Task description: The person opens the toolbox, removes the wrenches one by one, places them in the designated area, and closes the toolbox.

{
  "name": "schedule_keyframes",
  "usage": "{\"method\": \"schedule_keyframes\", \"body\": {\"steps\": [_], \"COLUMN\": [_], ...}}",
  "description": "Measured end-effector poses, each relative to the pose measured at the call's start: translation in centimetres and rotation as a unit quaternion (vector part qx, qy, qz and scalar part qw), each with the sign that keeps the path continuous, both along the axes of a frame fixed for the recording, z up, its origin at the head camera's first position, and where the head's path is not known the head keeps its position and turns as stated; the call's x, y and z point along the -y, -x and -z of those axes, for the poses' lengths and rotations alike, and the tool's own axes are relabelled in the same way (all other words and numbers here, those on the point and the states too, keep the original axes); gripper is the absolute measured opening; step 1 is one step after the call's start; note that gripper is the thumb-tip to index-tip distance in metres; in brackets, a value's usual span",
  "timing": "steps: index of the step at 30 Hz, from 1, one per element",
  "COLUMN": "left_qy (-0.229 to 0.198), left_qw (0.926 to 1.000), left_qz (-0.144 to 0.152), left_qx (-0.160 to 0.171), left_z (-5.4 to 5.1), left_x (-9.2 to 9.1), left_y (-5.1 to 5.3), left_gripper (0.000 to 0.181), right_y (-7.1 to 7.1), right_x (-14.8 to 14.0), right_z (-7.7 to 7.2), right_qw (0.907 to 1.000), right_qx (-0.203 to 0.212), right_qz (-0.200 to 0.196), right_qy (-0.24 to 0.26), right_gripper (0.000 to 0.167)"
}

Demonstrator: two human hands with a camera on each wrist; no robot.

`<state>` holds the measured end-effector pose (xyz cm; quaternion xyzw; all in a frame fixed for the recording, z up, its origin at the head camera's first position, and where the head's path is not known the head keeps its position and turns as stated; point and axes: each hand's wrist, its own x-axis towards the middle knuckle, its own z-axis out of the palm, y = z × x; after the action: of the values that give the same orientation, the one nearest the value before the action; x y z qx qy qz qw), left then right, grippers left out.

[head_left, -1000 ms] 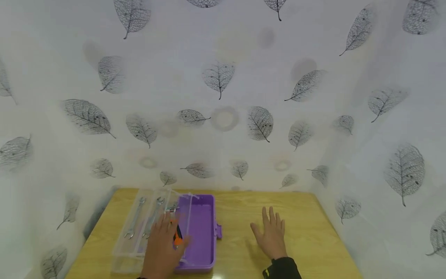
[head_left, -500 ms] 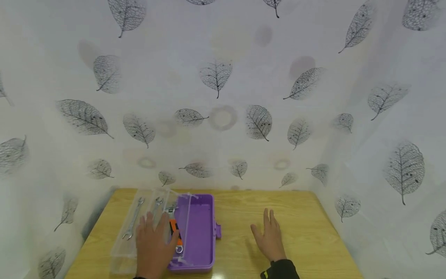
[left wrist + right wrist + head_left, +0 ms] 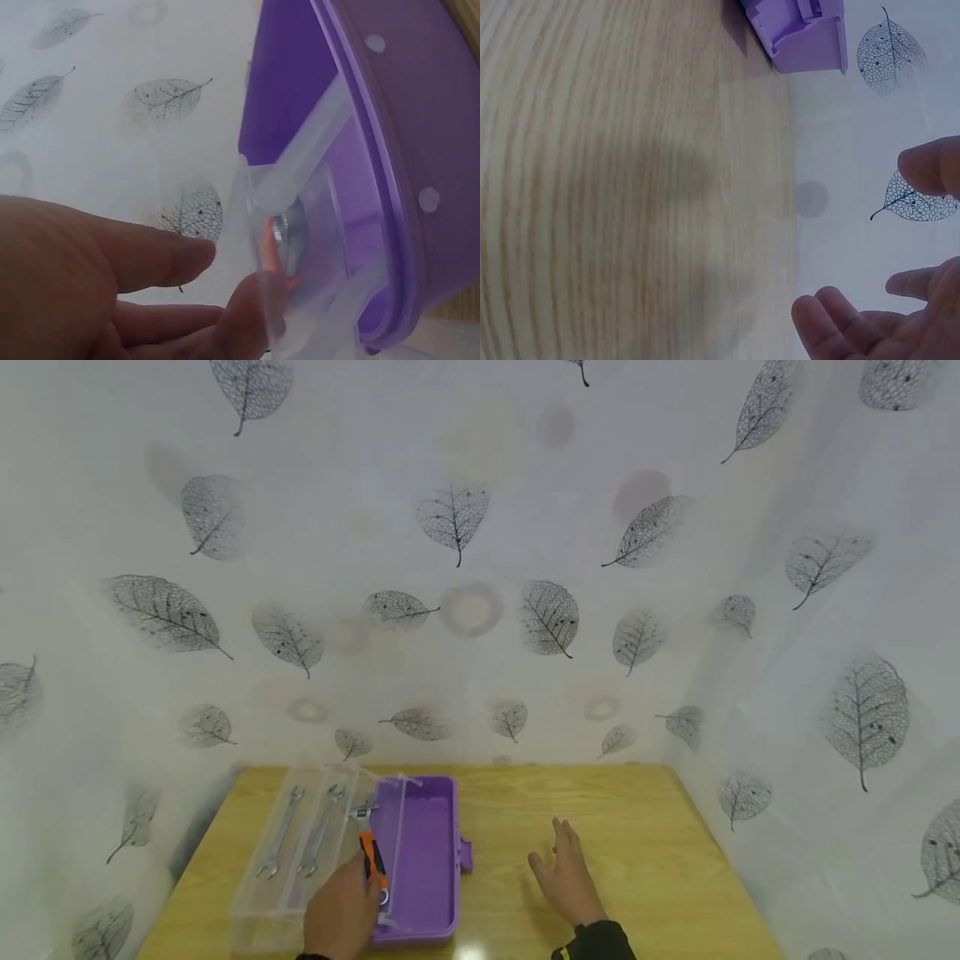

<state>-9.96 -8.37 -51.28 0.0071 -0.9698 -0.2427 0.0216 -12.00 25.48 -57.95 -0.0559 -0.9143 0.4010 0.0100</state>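
In the head view my left hand [image 3: 341, 910] is over the clear lift-out tray [image 3: 255, 931], beside the orange-and-black handle of an adjustable wrench [image 3: 372, 858]. The left wrist view shows this hand's thumb and fingers apart, a fingertip by the tray's clear wall; the wrench shows blurred through the plastic. Two open-ended wrenches, the left one [image 3: 281, 835] and the middle one [image 3: 322, 831], lie in the tray's other compartments. A purple toolbox [image 3: 427, 860] stands at the tray's right. My right hand [image 3: 568, 881] hovers above the table, fingers extended, holding nothing.
The wooden table [image 3: 637, 843] spreads under everything. A purple latch [image 3: 466, 855] sticks out from the toolbox's right side. Translucent hinge arms [image 3: 307, 150] join tray and box. A leaf-patterned white cloth [image 3: 480, 693] encloses the back and sides.
My left hand has come down beside the adjustable wrench, its fingers bending after being spread out. The right hand has shifted slightly leftward in view and stays in the air.
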Motion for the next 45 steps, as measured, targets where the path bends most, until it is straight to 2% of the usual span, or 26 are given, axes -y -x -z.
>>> {"method": "schedule_keyframes", "body": {"steps": [2,5,10,14,18,20,23,27,29,31,33,35,38,40,42,43,45], "left_qy": [0.021,0.04,0.025,-0.01,-0.02,-0.018,-0.013,-0.03,-0.06,-0.108,-0.162,-0.218,-0.286,-0.334,-0.371,-0.385,-0.41], "left_qw": [0.9998,0.999,0.9983,0.9977,0.9949,0.9931,0.9911,0.9916,0.9921,0.9903,0.9844,0.9748,0.958,0.9414,0.9253,0.9181,0.9048], "left_qz": [-0.001,-0.01,-0.024,-0.016,-0.005,-0.001,0.004,-0.001,-0.014,-0.028,-0.037,-0.035,-0.016,0.002,0.023,0.037,0.078], "left_qx": [0.0,0.018,0.047,0.066,0.099,0.116,0.132,0.126,0.109,0.082,0.057,0.034,-0.005,-0.043,-0.075,-0.086,-0.085], "left_z": [0.4,0.8,0.8,0.7,0.5,0.6,0.9,1.2,1.1,0.8,0.4,0.1,-0.1,0.0,0.2,0.3,0.7], "left_x": [-0.3,-0.7,-0.7,-0.5,-0.4,-0.3,-0.3,-0.3,-0.3,-0.2,0.1,0.4,0.1,-0.6,-1.7,-2.4,-3.7], "left_y": [0.2,0.5,1.2,1.4,1.3,1.3,1.2,1.2,1.4,1.6,1.5,1.2,0.3,-0.5,-1.3,-1.7,-2.5], "left_gripper": [0.041,0.052,0.063,0.042,0.022,0.018,0.022,0.029,0.033,0.038,0.043,0.045,0.044,0.041,0.036,0.034,0.031], "right_y": [-0.1,-0.3,-0.4,-0.3,-0.5,-0.6,-0.7,-0.7,-0.7,-0.7,-0.7,-1.0,-1.6,-1.9,-2.1,-2.1,-2.1], "right_x": [0.1,0.4,0.7,0.9,1.3,1.4,1.6,2.1,2.4,2.9,3.6,4.4,5.8,7.0,8.0,8.6,9.3], "right_z": [0.2,0.3,0.5,0.8,0.8,0.7,0.5,0.0,-0.3,-0.7,-1.3,-2.1,-3.6,-4.8,-5.8,-6.3,-7.0], "right_qw": [1.0,0.9997,0.9995,0.9994,0.999,0.9989,0.9984,0.9951,0.9927,0.9911,0.9896,0.9869,0.9744,0.9585,0.9372,0.9279,0.9135], "right_qx": [0.001,0.009,0.009,0.009,0.016,0.017,0.012,0.001,-0.002,-0.005,-0.013,-0.018,-0.01,0.006,0.023,0.029,0.039], "right_qz": [-0.001,-0.001,-0.001,-0.003,-0.008,-0.012,-0.021,-0.034,-0.038,-0.037,-0.033,-0.034,-0.07,-0.111,-0.158,-0.176,-0.202], "right_qy": [0.01,0.024,0.031,0.033,0.042,0.043,0.052,0.093,0.115,0.128,0.139,0.157,0.213,0.263,0.31,0.327,0.351], "right_gripper": [0.084,0.081,0.076,0.073,0.071,0.07,0.068,0.065,0.064,0.06,0.053,0.046,0.04,0.04,0.04,0.041,0.04]}}
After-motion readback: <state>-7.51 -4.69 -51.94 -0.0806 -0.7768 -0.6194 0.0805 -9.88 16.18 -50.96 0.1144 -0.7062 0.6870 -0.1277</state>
